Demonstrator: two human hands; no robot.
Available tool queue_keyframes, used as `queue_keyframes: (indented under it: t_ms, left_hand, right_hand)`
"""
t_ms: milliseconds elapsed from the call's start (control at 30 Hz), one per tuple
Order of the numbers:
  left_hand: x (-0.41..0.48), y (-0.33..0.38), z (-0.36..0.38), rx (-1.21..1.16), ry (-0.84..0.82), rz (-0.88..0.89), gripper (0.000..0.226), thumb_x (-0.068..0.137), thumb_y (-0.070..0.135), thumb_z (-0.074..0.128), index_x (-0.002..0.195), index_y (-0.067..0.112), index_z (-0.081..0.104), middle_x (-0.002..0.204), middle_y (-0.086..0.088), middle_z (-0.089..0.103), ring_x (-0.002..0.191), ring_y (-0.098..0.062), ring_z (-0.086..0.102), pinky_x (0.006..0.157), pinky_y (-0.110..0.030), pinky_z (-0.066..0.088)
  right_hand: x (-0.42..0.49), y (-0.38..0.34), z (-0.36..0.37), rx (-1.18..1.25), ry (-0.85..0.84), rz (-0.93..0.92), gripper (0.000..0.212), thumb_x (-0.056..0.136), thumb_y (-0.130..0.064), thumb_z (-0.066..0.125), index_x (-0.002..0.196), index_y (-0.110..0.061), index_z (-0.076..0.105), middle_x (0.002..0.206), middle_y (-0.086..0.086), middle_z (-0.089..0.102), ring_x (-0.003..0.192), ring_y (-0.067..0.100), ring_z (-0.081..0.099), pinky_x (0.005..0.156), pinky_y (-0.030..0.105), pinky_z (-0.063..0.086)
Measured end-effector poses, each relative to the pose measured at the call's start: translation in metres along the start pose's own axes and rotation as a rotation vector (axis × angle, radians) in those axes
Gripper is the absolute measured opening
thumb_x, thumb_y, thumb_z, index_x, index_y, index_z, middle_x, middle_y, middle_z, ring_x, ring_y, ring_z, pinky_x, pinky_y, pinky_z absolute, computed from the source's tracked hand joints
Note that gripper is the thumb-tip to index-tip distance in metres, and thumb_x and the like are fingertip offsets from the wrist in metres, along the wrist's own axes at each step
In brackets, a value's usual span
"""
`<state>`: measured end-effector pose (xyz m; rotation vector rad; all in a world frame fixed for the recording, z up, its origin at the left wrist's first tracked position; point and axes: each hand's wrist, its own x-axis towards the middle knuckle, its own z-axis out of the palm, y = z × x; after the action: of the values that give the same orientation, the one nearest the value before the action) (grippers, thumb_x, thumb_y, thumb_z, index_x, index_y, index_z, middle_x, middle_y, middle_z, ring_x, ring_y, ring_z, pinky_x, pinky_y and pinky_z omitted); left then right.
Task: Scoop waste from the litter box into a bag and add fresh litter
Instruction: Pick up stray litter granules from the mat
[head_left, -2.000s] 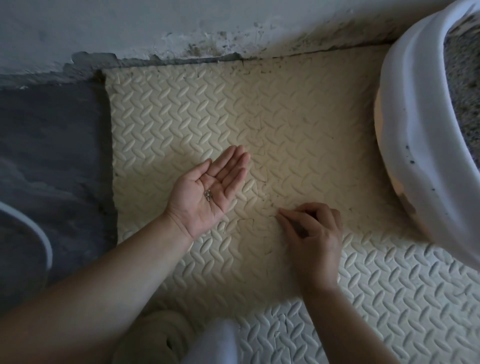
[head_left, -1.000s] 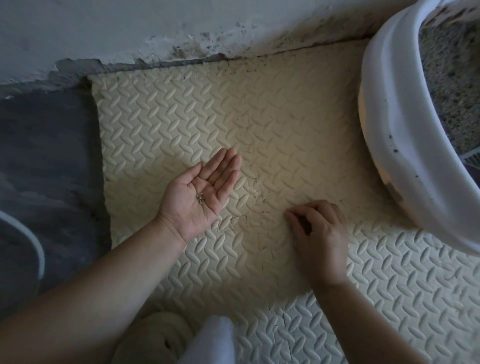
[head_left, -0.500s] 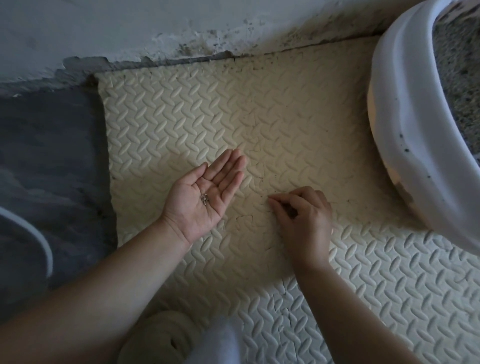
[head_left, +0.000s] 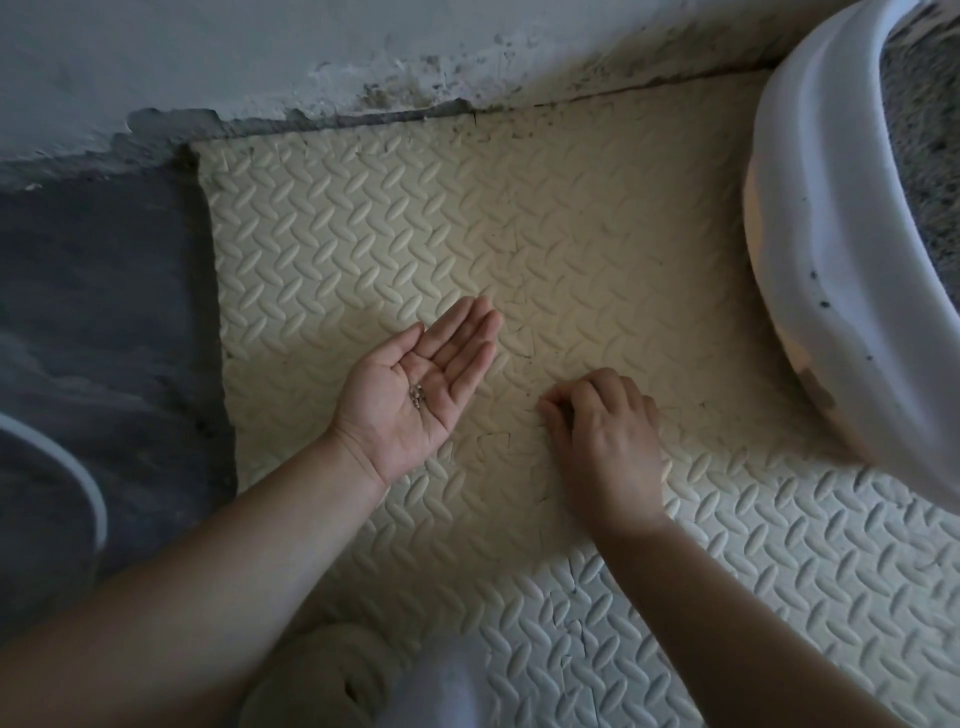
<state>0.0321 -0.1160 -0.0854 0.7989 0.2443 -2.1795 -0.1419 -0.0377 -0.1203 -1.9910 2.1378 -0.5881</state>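
My left hand (head_left: 421, 387) lies palm up over the cream foam mat (head_left: 363, 249), fingers together, with a few small grey litter grains (head_left: 417, 396) resting in the palm. My right hand (head_left: 605, 431) is palm down on the mat just to its right, thumb and fingertips pinched at the mat surface; what they pinch is too small to see. The white litter box (head_left: 815, 223) stands at the right edge, with grey litter (head_left: 930, 156) inside it.
A wall with peeling, stained plaster (head_left: 363, 67) runs along the far side. Dark grey floor (head_left: 104, 312) lies left of the mat, with a white curved rim (head_left: 88, 478) at the left edge. A pale slipper and a white-clad knee (head_left: 431, 686) show at the bottom.
My right hand has slid a short way across the mat while staying pinched at the surface. My left hand has kept palm up with the grains in it.
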Motion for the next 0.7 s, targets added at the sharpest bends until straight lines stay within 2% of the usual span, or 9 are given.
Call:
queue_keyframes:
  t_ms: [133, 267, 367, 433, 567, 700]
  left_hand:
    - [0.002, -0.003, 0.002, -0.005, 0.004, 0.004, 0.047, 0.094, 0.022, 0.033, 0.107, -0.004, 0.069, 0.120, -0.013, 0.065, 0.112, -0.025, 0.062, 0.096, -0.036, 0.049]
    - [0.009, -0.010, 0.005, 0.032, 0.025, 0.027, 0.052, 0.095, 0.022, 0.027, 0.100, -0.004, 0.072, 0.118, -0.015, 0.066, 0.106, -0.025, 0.065, 0.095, -0.037, 0.048]
    - [0.011, -0.016, 0.010, 0.025, 0.003, 0.042, 0.051, 0.094, 0.021, 0.027, 0.103, -0.003, 0.071, 0.121, -0.014, 0.064, 0.108, -0.025, 0.065, 0.094, -0.038, 0.048]
    - [0.011, -0.018, 0.013, 0.023, -0.009, 0.044, 0.050, 0.094, 0.021, 0.028, 0.105, -0.004, 0.070, 0.122, -0.014, 0.064, 0.108, -0.025, 0.064, 0.095, -0.038, 0.048]
    - [0.011, -0.018, 0.013, 0.049, -0.005, 0.038, 0.053, 0.098, 0.023, 0.023, 0.107, -0.004, 0.069, 0.125, -0.014, 0.062, 0.111, -0.026, 0.063, 0.096, -0.036, 0.048]
    - [0.011, -0.018, 0.012, 0.016, -0.023, 0.047, 0.048, 0.095, 0.020, 0.030, 0.107, -0.005, 0.069, 0.123, -0.015, 0.063, 0.113, -0.028, 0.062, 0.098, -0.038, 0.047]
  right_hand:
    - [0.000, -0.014, -0.007, 0.172, 0.043, 0.118, 0.022, 0.091, -0.029, 0.050, 0.086, -0.012, 0.064, 0.086, 0.002, 0.058, 0.080, 0.021, 0.056, 0.073, 0.041, 0.049]
    - [0.002, -0.066, -0.017, 0.449, 0.043, 0.177, 0.022, 0.092, -0.033, 0.050, 0.091, -0.016, 0.063, 0.089, -0.002, 0.057, 0.083, 0.016, 0.054, 0.074, 0.035, 0.047]
    - [0.002, -0.091, -0.013, 0.491, 0.022, 0.268, 0.019, 0.090, -0.036, 0.051, 0.088, -0.020, 0.061, 0.087, -0.008, 0.055, 0.081, 0.012, 0.052, 0.076, 0.031, 0.044]
    - [0.001, -0.094, -0.010, 0.504, 0.027, 0.301, 0.019, 0.088, -0.037, 0.052, 0.086, -0.022, 0.062, 0.084, -0.009, 0.056, 0.080, 0.012, 0.053, 0.074, 0.034, 0.045]
    - [-0.001, -0.093, -0.009, 0.495, 0.061, 0.258, 0.018, 0.087, -0.036, 0.058, 0.086, -0.022, 0.069, 0.077, -0.009, 0.055, 0.072, 0.013, 0.051, 0.066, 0.040, 0.046]
    - [-0.007, -0.087, -0.011, 0.444, 0.069, 0.117, 0.018, 0.093, -0.030, 0.057, 0.098, -0.024, 0.073, 0.080, -0.006, 0.058, 0.075, 0.016, 0.053, 0.068, 0.041, 0.044]
